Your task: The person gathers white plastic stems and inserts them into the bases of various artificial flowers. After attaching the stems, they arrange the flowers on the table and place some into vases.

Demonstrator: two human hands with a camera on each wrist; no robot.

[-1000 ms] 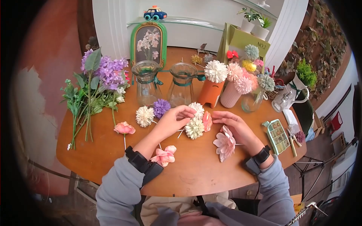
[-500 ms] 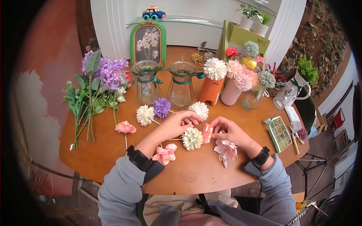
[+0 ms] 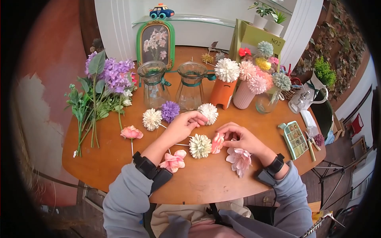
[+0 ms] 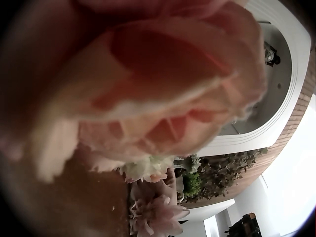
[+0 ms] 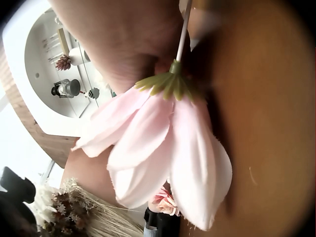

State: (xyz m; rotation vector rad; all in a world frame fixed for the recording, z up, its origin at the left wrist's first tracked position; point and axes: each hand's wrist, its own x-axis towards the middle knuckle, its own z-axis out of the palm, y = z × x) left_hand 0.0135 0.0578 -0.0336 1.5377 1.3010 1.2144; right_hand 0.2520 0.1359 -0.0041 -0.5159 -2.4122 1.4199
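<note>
In the head view my left hand (image 3: pixel 186 125) has its fingers loosely bent beside a white pompom flower (image 3: pixel 208 114), above the table. My right hand (image 3: pixel 243 137) pinches the right edge of a coral-pink flower (image 3: pixel 217 143) with bent fingers and thumb. A cream-green pompom flower (image 3: pixel 200 146) lies against that coral flower's left side. Under the right wrist lies a pale pink magnolia-like flower (image 3: pixel 239 160), seen large with its green base in the right wrist view. Beside the left wrist is a ruffled pink flower (image 3: pixel 173 161); blurred pink petals (image 4: pixel 168 84) fill much of the left wrist view.
Two glass vases (image 3: pixel 190 89) stand behind the hands, near an orange holder (image 3: pixel 222 94) and a ribbed pink vase (image 3: pixel 243 97) with flowers. Purple and cream pompoms (image 3: pixel 152 119) and a pink rose (image 3: pixel 131 132) lie leftward, by a purple bouquet (image 3: pixel 115 75). A pill-box-like case (image 3: pixel 294 141) lies right.
My right hand has come in to the coral flower. That flower and the cream-green pompom have moved nearer the table's front edge. The left hand dipped toward them, then lifted slightly back.
</note>
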